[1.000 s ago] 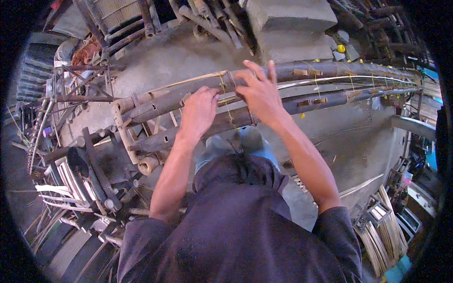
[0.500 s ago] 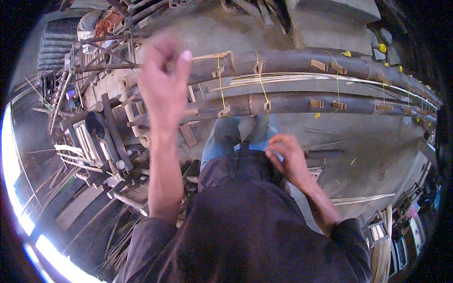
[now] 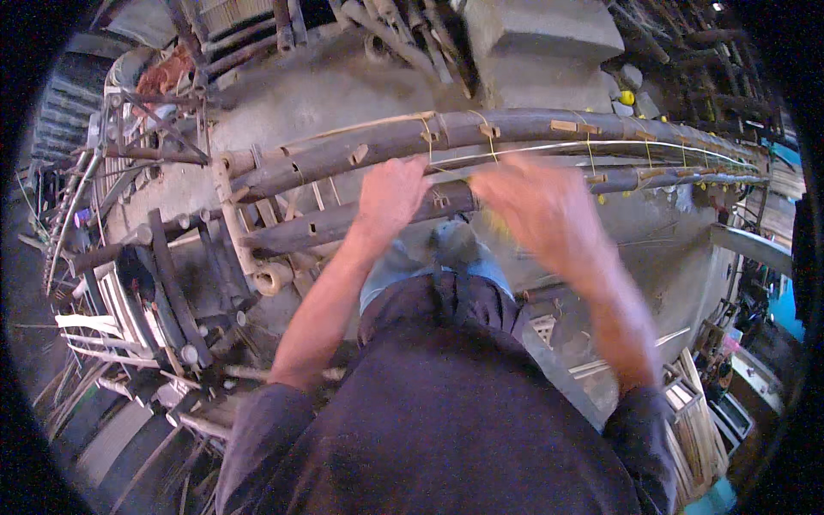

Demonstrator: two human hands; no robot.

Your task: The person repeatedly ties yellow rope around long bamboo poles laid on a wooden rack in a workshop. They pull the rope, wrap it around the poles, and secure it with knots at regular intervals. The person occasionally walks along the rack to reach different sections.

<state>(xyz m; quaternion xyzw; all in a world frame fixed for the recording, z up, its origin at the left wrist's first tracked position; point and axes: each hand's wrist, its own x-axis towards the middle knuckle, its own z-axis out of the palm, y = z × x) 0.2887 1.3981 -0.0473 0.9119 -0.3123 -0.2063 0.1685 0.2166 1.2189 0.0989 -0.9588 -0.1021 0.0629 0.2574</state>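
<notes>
The light is dim; the right hand (image 3: 545, 206) smears with motion blur; the left hand (image 3: 390, 197) looks sharper; lens distortion bows the poles (image 3: 524, 127) inside black, rounded edges; speckled noise covers the dark shirt (image 3: 463, 403).

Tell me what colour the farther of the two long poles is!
The farther pole is dark greyish brown. It shows best in the head view, the only one.

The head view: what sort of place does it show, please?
It looks like a workshop, perhaps for bamboo or wood: long dark poles linked by thin yellow cords, pale strips at lower right, and other poles piled at the top.
</notes>
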